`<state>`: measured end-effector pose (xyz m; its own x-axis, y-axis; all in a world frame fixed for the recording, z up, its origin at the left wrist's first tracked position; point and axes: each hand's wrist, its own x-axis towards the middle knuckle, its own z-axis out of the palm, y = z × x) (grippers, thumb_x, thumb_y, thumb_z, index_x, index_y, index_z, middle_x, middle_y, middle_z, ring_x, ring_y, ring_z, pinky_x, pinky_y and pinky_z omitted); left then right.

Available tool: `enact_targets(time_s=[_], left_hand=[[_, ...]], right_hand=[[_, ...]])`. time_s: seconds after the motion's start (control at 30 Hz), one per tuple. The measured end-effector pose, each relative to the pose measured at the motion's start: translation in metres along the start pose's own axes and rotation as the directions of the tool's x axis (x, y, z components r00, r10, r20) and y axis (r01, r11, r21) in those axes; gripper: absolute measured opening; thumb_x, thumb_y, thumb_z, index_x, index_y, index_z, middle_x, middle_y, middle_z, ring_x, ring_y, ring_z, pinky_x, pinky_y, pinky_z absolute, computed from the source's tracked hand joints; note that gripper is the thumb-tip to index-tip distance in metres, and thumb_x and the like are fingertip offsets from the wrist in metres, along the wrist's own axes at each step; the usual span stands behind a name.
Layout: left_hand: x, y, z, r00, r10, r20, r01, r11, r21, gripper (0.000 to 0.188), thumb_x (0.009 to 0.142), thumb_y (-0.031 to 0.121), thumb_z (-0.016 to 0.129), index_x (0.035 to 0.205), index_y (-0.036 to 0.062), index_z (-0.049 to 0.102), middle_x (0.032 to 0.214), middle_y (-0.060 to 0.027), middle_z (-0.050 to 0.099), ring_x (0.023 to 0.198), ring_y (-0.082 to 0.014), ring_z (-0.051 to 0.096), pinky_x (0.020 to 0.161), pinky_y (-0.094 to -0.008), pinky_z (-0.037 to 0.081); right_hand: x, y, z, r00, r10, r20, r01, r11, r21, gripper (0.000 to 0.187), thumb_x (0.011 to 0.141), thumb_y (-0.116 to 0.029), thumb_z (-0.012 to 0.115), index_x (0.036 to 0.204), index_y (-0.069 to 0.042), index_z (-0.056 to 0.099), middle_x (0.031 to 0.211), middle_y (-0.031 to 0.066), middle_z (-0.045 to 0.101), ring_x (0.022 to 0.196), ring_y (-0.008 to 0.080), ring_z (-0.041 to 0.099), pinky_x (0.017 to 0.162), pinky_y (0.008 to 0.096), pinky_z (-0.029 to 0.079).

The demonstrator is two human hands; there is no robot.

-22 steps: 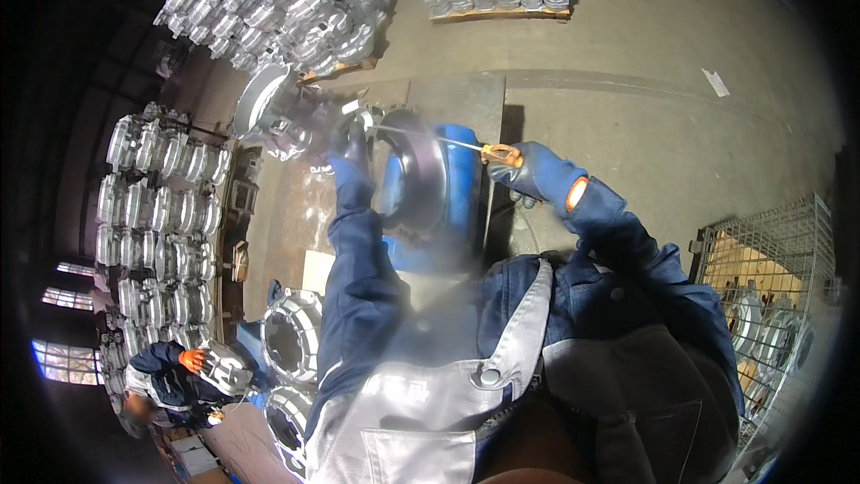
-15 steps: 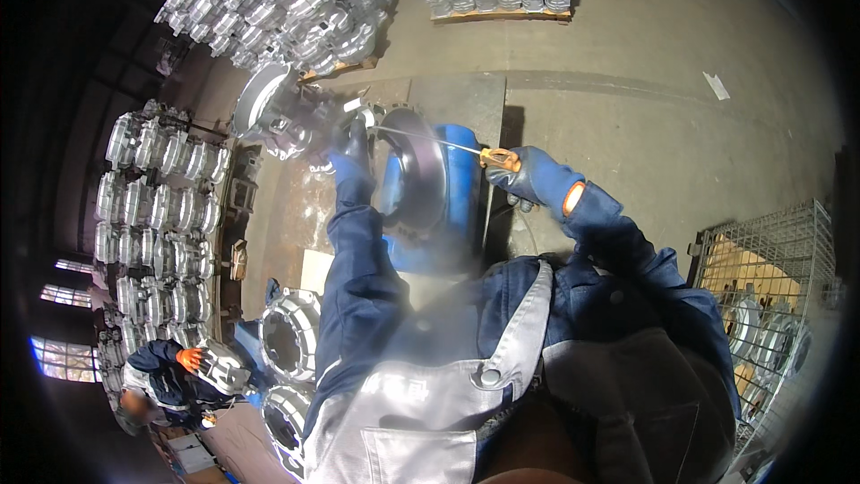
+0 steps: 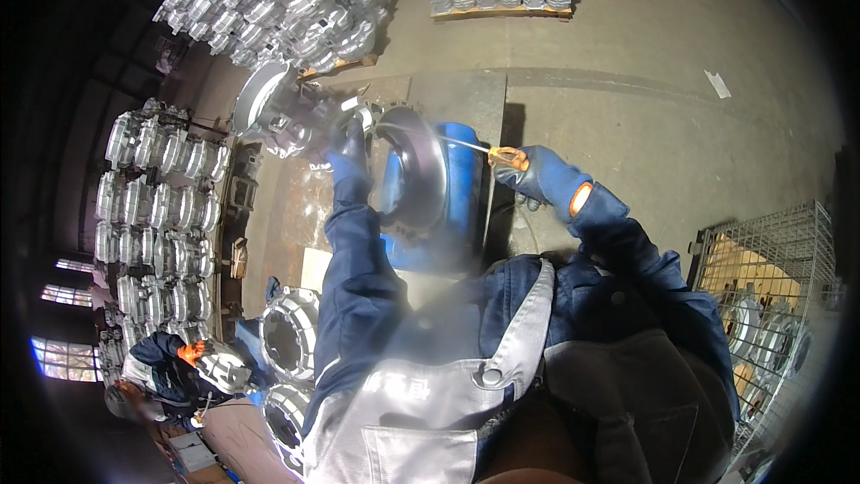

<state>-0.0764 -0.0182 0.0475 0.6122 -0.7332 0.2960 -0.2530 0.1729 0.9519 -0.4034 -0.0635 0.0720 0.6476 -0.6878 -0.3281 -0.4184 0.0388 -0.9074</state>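
Note:
My gloved right hand (image 3: 534,174) is closed around the orange handle of a long, thin-shafted tool (image 3: 509,158). Its shaft runs left across the top of a dark, curved metal housing (image 3: 417,175); whether the far tip touches the housing is blurred. The housing rests against a blue plastic container (image 3: 460,188). At the housing's far left edge is my gloved left hand (image 3: 349,148), beside a small bright metal part (image 3: 363,115). Its fingers are dark and hazy, so their grip is hard to make out.
Another silver bell-shaped casting (image 3: 266,103) stands left of my left hand. Stacked castings (image 3: 161,215) line the left, with more piles (image 3: 287,4) at the back. A wire cage (image 3: 761,305) is on the right. At lower left, a co-worker in orange gloves (image 3: 191,354) handles a casting.
My right hand and the orange-handled tool have shifted slightly to the right. My left hand stays nearly in place. The co-worker at lower left has moved a little.

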Motion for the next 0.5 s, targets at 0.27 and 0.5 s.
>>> enact_targets(time_s=[0.27, 0.5], left_hand=[[-0.002, -0.009, -0.005, 0.996, -0.084, 0.03, 0.087, 0.991, -0.101, 0.034, 0.092, 0.024, 0.063, 0.121, 0.0088, 0.054, 0.114, -0.0053, 0.055, 0.1, -0.0132, 0.053, 0.079, -0.0268, 0.047], [0.017, -0.034, -0.007, 0.998, -0.045, 0.034, 0.019, 0.83, 0.557, 0.045, 0.088, 0.024, 0.068, 0.125, 0.0077, 0.05, 0.113, -0.0095, 0.06, 0.101, -0.018, 0.056, 0.084, -0.0312, 0.045]], right_hand=[[0.022, 0.013, 0.004, 0.999, 0.029, 0.038, -0.03, 0.999, 0.025, 0.035, 0.088, -0.029, 0.066, 0.118, -0.011, 0.063, 0.074, 0.0008, 0.064, 0.059, 0.0075, 0.053, 0.056, 0.0221, 0.047], [0.047, 0.017, -0.007, 0.999, 0.035, -0.014, -0.035, 0.999, -0.028, 0.036, 0.089, -0.038, 0.063, 0.114, -0.012, 0.063, 0.066, 0.0049, 0.061, 0.045, 0.0138, 0.056, 0.042, 0.0282, 0.048]])
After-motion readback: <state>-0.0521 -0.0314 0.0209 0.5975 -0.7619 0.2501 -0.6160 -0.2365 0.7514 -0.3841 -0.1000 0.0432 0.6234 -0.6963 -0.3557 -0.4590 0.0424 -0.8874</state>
